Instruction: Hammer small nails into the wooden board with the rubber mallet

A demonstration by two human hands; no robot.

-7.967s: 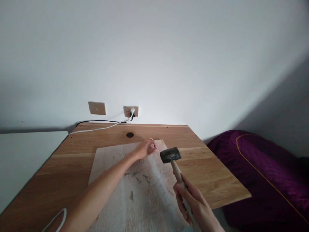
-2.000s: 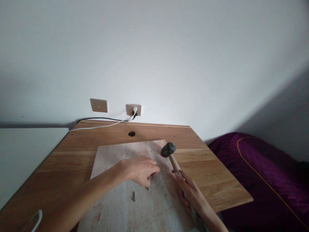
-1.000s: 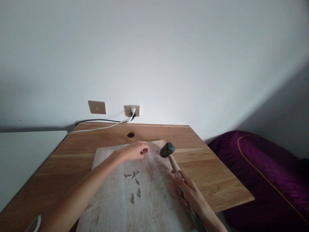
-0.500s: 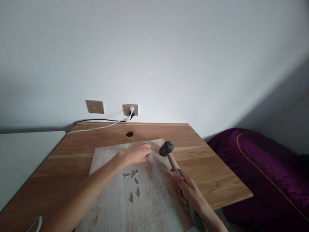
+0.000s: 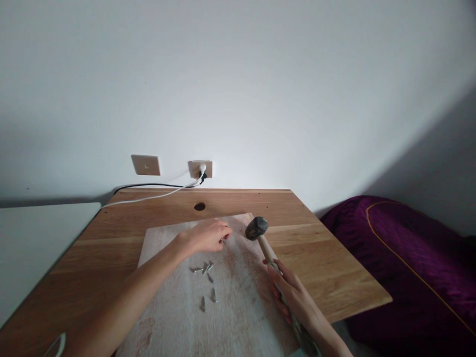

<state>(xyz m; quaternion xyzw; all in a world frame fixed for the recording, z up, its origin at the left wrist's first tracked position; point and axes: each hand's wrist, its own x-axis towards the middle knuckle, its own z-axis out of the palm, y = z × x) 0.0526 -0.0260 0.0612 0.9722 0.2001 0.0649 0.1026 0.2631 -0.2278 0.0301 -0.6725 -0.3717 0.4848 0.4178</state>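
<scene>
My left hand (image 5: pixel 208 235) is closed over the far part of a pale, worn wooden board (image 5: pixel 174 317). A shiny tip shows under its fingers, seemingly a small metal screw (image 5: pixel 222 241); most of it is hidden. My right hand (image 5: pixel 284 287) wraps round the handle of a mallet (image 5: pixel 256 228) with a dark, blunt head and a light wooden shaft. The mallet head hovers at the board's right edge, to the right of my left hand. Several small silver screws (image 5: pixel 206 268) lie loose on the board below my left wrist.
The board lies on a wooden desk (image 5: pixel 334 263) with a round cable hole (image 5: pixel 200 206). Behind it, a wall socket (image 5: pixel 201 169) holds plugs with a white cable (image 5: pixel 148 199) and a black one. A purple, yellow-piped cover (image 5: pixel 401 258) stands at the right, a white surface (image 5: pixel 44 248) at the left.
My left hand has turned slightly and drawn back a little, and a shiny tip now shows under its fingers. The right hand and mallet have hardly moved.
</scene>
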